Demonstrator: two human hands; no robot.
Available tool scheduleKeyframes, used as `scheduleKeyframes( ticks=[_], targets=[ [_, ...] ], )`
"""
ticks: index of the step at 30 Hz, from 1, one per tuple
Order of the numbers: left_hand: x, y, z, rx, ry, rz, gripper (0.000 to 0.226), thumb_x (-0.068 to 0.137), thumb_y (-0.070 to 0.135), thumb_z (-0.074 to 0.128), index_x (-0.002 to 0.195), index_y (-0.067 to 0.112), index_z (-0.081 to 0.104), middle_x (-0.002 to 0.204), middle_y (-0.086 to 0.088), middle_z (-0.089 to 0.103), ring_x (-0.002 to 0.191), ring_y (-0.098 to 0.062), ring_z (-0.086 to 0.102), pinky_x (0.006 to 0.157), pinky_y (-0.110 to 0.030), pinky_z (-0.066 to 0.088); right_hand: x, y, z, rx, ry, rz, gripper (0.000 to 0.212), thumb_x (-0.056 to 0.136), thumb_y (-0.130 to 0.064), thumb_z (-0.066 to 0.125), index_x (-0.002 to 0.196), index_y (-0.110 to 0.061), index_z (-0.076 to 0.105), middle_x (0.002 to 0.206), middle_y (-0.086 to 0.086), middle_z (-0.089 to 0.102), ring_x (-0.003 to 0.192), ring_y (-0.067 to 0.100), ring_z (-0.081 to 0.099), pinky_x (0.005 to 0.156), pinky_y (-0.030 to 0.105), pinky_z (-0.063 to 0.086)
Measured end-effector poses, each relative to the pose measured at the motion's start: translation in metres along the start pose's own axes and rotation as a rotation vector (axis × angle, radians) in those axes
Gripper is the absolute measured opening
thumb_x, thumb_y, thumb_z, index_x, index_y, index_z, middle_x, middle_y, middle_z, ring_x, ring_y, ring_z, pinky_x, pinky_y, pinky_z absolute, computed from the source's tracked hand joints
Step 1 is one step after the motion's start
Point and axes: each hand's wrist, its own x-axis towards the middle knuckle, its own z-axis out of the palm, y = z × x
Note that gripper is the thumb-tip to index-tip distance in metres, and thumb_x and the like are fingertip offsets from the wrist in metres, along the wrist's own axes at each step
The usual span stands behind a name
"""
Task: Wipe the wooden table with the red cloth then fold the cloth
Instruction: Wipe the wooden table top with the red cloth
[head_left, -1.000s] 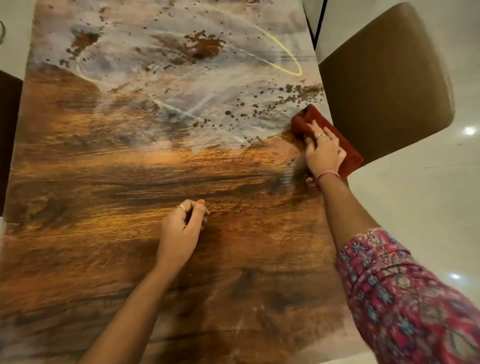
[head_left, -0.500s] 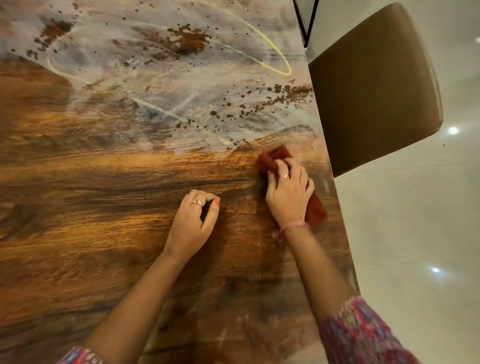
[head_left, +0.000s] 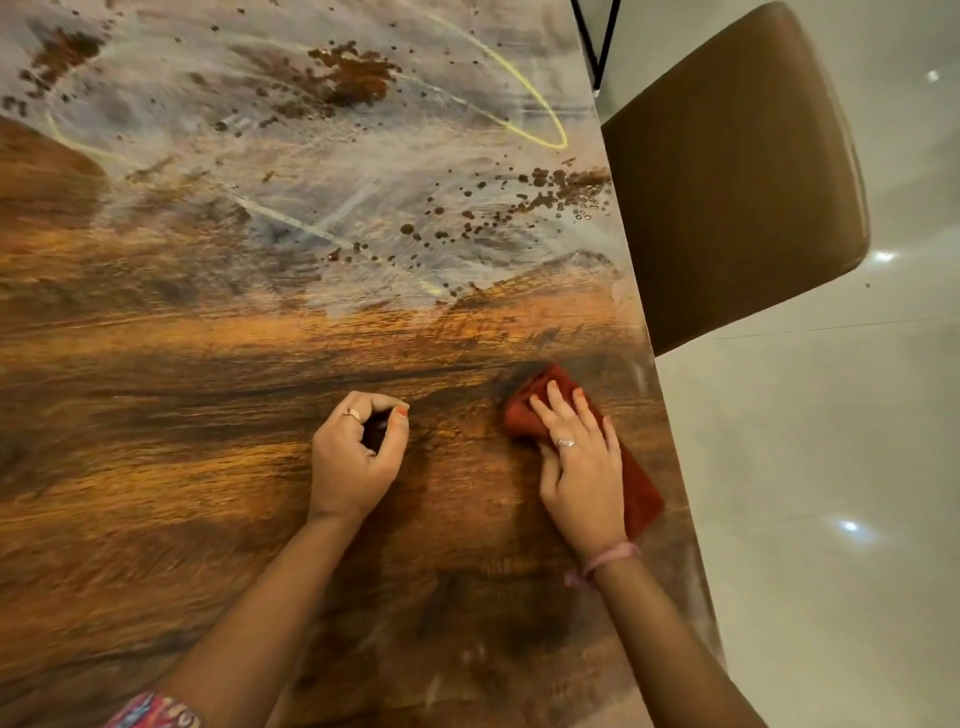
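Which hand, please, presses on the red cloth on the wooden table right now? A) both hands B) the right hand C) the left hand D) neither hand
B: the right hand lies flat with straight fingers on the red cloth near the wooden table edge, while the left hand rests curled, apart from it.

table (head_left: 218, 467): streaked orange-brown and dark wood grain; grey-white haze with rust-brown speckles and thin yellow arcs toward 12 o'clock
cloth (head_left: 636, 486): deep red
chair (head_left: 727, 171): plain brown
floor (head_left: 831, 467): glossy off-white
wristband (head_left: 610, 558): pink
sleeve (head_left: 153, 712): multicoloured print
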Motion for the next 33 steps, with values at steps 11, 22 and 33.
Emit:
scheduleKeyframes(
  ticks=[11,22,33],
  targets=[
    [0.000,-0.001,0.001,0.010,0.024,-0.004,0.010,0.089,0.011,0.062,0.086,0.020,0.062,0.080,0.014,0.057,0.080,0.009,0.056,0.066,0.000,0.038,0.247,0.054,-0.054,0.150,0.019,0.073,0.045,0.094,-0.005,0.046,0.137,-0.019,0.049,0.152,0.001,0.035,0.144,0.025,0.021,0.120,0.035,0.011],
    [0.001,0.001,0.003,0.020,0.023,-0.005,0.006,0.087,0.022,0.056,0.086,0.022,0.062,0.080,0.013,0.057,0.080,0.003,0.057,0.065,-0.002,0.038,-0.002,0.078,-0.035,0.085,0.072,0.152,0.049,0.093,-0.004,0.052,0.138,-0.022,0.046,0.146,-0.010,0.037,0.141,0.015,0.026,0.115,0.045,0.025],
    [0.001,0.001,0.003,0.042,0.045,0.009,0.006,0.086,0.017,0.058,0.084,0.020,0.062,0.079,0.012,0.057,0.080,0.006,0.055,0.066,-0.003,0.039,0.283,0.018,-0.047,-0.049,0.141,0.126,0.044,0.097,-0.019,0.040,0.139,-0.029,0.044,0.153,-0.008,0.033,0.144,0.018,0.023,0.118,0.044,0.020]
  ],
)
